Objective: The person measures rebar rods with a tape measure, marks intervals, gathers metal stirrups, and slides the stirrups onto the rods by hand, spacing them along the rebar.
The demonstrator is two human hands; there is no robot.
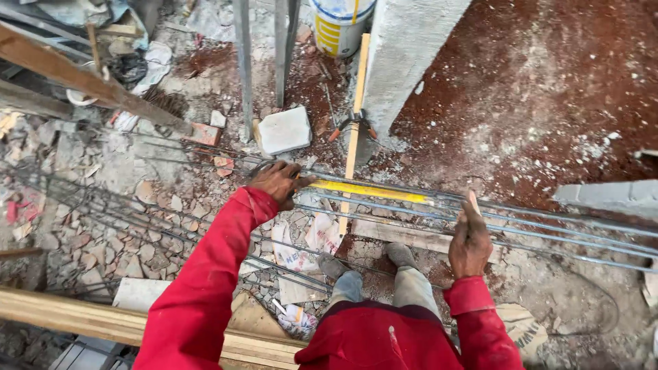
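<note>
Yellow tape measure (367, 191) between left hand (279, 181) and right hand (469, 241)

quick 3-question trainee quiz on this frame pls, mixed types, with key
1. True or false: the left hand rests at one end of the yellow tape measure blade laid along the steel bars.
2. What does the right hand hold against the bars? A) a hammer B) a thin pencil-like stick C) a trowel
3. Fill in: behind the bars, beside the concrete column, stands a white and yellow ____.

Key: 1 true; 2 B; 3 bucket
</note>
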